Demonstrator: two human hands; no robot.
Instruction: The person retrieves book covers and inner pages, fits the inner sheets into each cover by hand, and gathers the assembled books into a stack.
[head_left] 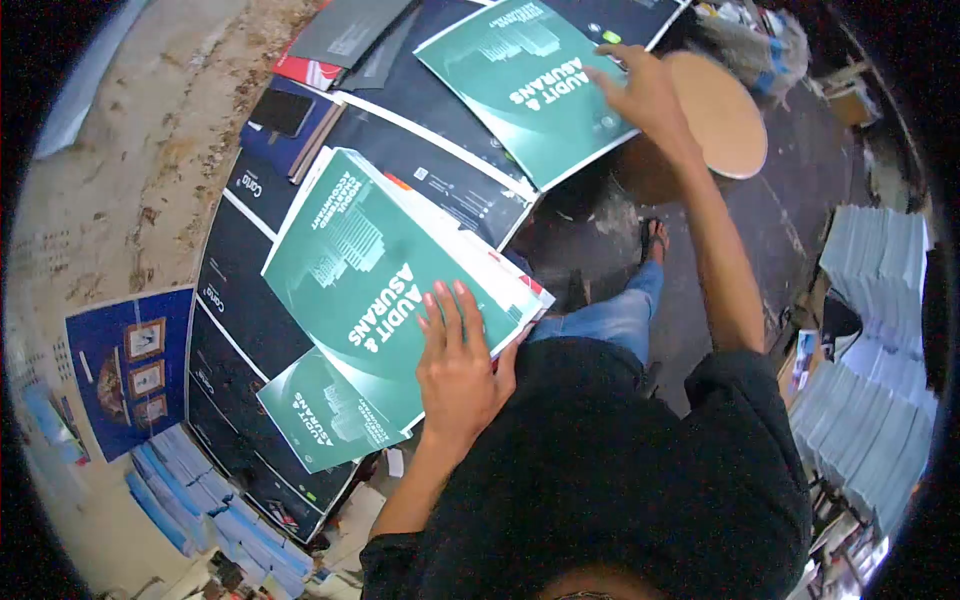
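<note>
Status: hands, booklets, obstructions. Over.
Left hand on green booklet stack. Right hand at edge of farther booklet. Lower-left booklet partly covered by stack; nothing visibly blocking.

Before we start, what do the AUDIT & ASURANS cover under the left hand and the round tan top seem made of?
AUDIT & ASURANS cover: probably coated paper or card, seemingly satin, with flat, crisp print.
Round tan top: perhaps wood or laminate; smooth, evenly coloured, pale rim.

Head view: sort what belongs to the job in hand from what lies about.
Apparently in the job: green Audit & Asurans stack under the left hand; matching green cover at the right hand.

Seemingly lying about: black smartphone; round stool.
</note>
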